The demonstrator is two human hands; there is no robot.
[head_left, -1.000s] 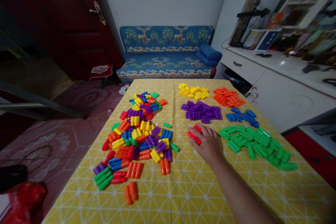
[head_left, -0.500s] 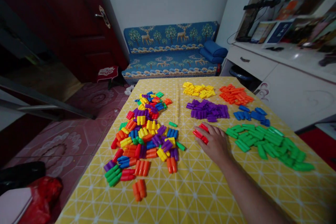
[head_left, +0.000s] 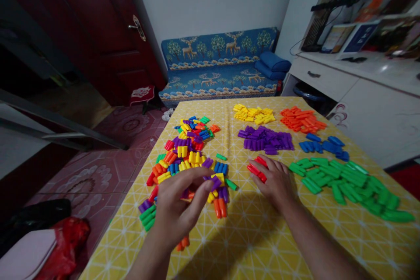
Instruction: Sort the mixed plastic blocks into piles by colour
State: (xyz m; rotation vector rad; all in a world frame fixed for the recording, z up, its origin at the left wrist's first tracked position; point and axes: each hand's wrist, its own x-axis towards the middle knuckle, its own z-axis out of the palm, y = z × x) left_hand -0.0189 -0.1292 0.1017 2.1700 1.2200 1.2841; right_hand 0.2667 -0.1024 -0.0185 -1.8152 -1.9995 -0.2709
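My right hand [head_left: 275,179] rests on the table with its fingers and thumb around several red plastic building blocks [head_left: 257,173]. Above the mixed-colour pile of bullet-shaped building blocks [head_left: 196,157] hovers my left hand [head_left: 179,203], thumb and index finger apart. Its fingertips are nearest to a purple block [head_left: 215,182] in that pile; no block shows between them. Part of the pile's near side is hidden behind this hand. Beside the right hand lies a heap of green blocks [head_left: 348,179], with purple blocks [head_left: 265,139] farther back.
Yellow blocks [head_left: 254,113], orange blocks [head_left: 302,119] and blue blocks [head_left: 323,145] lie in separate groups on the yellow patterned tablecloth [head_left: 256,240]. Beyond the table stands a blue sofa [head_left: 216,81]. A white cabinet [head_left: 370,118] is on the right, a dark red door [head_left: 108,30] at left.
My left hand has come into view from below and reached over the mixed pile. My right hand stays at the red blocks. The whole view has shifted slightly.
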